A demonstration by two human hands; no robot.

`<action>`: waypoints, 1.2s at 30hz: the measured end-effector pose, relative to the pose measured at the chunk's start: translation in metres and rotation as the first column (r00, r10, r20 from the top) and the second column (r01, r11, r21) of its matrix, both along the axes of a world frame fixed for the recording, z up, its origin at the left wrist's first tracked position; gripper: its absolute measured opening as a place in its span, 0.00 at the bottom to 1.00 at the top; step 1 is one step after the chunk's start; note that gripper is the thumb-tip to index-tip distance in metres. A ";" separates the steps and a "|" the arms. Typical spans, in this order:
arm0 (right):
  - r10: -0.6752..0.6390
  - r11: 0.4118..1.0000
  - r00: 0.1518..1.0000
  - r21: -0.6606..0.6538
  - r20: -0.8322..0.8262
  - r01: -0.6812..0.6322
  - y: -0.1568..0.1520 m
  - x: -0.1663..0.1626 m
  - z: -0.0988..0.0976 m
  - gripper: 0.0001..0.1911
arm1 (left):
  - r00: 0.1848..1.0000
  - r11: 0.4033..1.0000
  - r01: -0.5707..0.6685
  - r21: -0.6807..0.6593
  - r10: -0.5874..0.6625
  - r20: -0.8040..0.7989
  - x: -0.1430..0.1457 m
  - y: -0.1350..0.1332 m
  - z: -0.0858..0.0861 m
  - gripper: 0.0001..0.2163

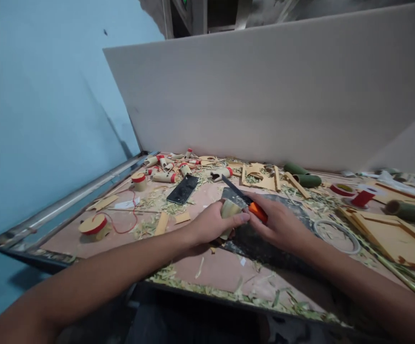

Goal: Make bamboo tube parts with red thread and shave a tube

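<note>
In the middle of the view my left hand is closed around a short, pale piece of bamboo. My right hand grips the orange handle of a knife. Its dark blade points up and to the left, passing just behind the top of the bamboo; I cannot tell if it touches. Under both hands lies a dark, worn mat. A black rectangular slab like a phone lies beyond my left hand.
Bamboo shavings litter the table. Red-trimmed bamboo pieces cluster at the back left. Green bamboo tubes, red ribbon spools, a tape roll and a wooden frame lie right. A pale panel stands behind.
</note>
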State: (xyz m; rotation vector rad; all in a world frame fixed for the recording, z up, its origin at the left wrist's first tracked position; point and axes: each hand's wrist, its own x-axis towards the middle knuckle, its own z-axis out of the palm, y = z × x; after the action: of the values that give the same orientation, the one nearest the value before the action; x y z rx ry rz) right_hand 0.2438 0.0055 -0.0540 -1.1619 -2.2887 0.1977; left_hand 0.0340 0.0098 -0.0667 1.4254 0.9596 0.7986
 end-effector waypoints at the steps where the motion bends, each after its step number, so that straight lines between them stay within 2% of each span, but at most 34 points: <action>1: 0.004 1.000 1.000 -0.002 0.000 -0.004 -0.001 0.000 0.001 0.26 | 1.000 1.000 -0.001 -0.002 0.001 0.004 0.000 0.000 0.000 0.24; 9: 0.049 0.997 0.999 0.051 0.014 -0.049 -0.004 -0.001 -0.003 0.23 | 1.000 1.000 -0.005 0.003 0.005 0.027 -0.002 0.007 -0.003 0.23; 18: 0.008 0.985 1.000 0.172 -0.001 -0.007 -0.002 0.002 -0.010 0.20 | 0.998 0.999 -0.031 -0.011 0.030 -0.046 -0.005 0.007 -0.011 0.28; 23: 0.012 0.977 1.000 0.214 -0.001 -0.012 0.000 0.007 -0.014 0.19 | 0.998 1.000 -0.006 -0.007 0.006 0.057 -0.003 0.008 -0.013 0.26; 27: 0.020 0.980 1.000 0.197 -0.011 -0.017 0.001 0.009 -0.014 0.19 | 0.999 1.000 -0.020 -0.023 0.021 0.049 -0.003 0.009 -0.013 0.28; 33: 0.002 0.988 1.000 0.156 -0.018 0.001 0.000 0.009 -0.009 0.21 | 0.995 0.999 -0.052 0.002 0.052 0.080 -0.005 0.007 -0.003 0.28; 36: 0.006 0.990 1.000 0.142 -0.019 -0.003 0.001 0.008 -0.008 0.22 | 0.996 0.996 -0.090 0.022 0.090 0.017 -0.007 0.006 0.001 0.27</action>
State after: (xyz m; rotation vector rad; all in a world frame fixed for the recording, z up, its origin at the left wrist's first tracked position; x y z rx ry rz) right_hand 0.2522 0.0069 -0.0616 -1.0779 -2.2492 0.0462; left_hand 0.0270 0.0154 -0.0656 1.4017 1.0114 0.8887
